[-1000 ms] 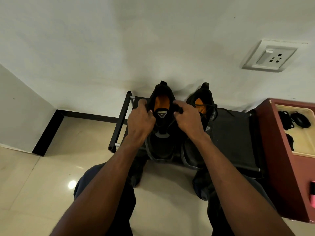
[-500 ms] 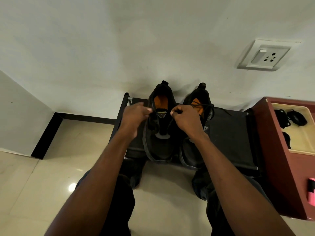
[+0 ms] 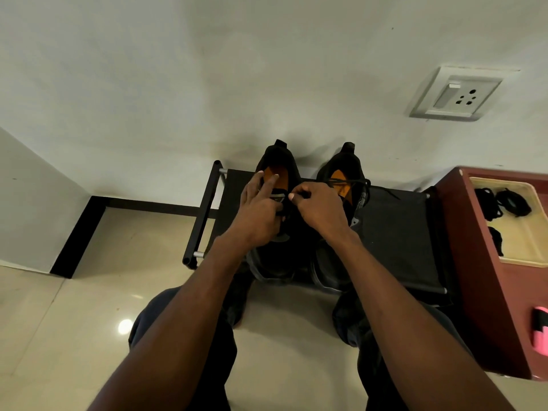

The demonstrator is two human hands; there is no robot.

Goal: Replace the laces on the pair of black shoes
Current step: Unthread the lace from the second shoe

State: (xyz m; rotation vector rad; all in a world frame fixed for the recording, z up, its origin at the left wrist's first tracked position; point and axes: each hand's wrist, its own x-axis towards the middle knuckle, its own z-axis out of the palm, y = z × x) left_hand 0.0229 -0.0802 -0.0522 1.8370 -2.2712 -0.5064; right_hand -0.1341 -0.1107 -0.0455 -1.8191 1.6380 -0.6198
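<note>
head view: I see two black shoes, left shoe (image 3: 275, 256) and right shoe (image 3: 345, 170), side by side mid-frame on a rack (image 3: 397, 241) | left hand (image 3: 258, 215) fingers straight, touching left shoe's opening | right hand (image 3: 321, 207) grip pinched on a lace (image 3: 353, 181) | spare laces (image 3: 504, 203) in tray (image 3: 530, 247) at right edge

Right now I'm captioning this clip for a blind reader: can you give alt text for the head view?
Seen from above, a person's left hand and right hand work at the top of the left black shoe, the right hand pinching a black lace. A second black shoe stands beside it on a low black rack against a white wall.
</note>
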